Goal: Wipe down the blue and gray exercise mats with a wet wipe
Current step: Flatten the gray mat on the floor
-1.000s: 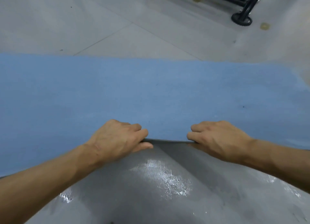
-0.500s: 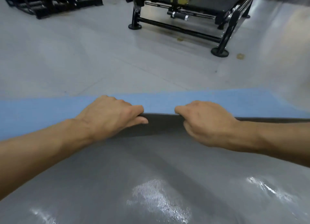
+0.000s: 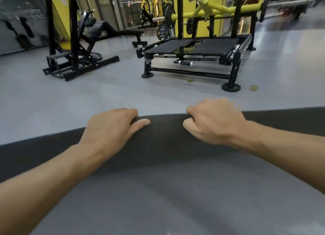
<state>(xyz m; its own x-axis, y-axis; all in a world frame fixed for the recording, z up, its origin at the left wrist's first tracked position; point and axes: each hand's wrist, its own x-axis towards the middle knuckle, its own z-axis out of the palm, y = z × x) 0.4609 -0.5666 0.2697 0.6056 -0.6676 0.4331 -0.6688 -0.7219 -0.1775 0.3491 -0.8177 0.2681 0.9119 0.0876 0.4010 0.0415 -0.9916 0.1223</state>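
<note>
Off at 10 o'clock a black machine frame (image 3: pixel 74 65) stands on the pale gray floor (image 3: pixel 114 97), with a dark padded bench (image 3: pixel 98 28) leaning behind it.

Nearer, at about 11 o'clock, the person's left hand (image 3: pixel 112 129) grips the far edge of the gray mat (image 3: pixel 158 190). Its fingers are curled over the edge and out of sight, and its thumb lies flat along the near face.

The mat fills the whole lower half of the view, from 9 o'clock round to 3. Its surface is smooth and gently rippled, and darker in a band just under the hands. The far edge sits highest between the hands and slopes down toward 9 o'clock.

At about 1 o'clock the right hand (image 3: pixel 216 123) clasps the same edge. Its fingers are hooked over the top and its thumb is tucked in against the near side. The two hands are near each other but apart.

Beyond them, at 12 to 1 o'clock, a low black platform (image 3: pixel 216 46) stands on round feet. A weight plate (image 3: pixel 162 33) hangs beside it, and a yellow bar (image 3: pixel 228 8) runs overhead.
</note>
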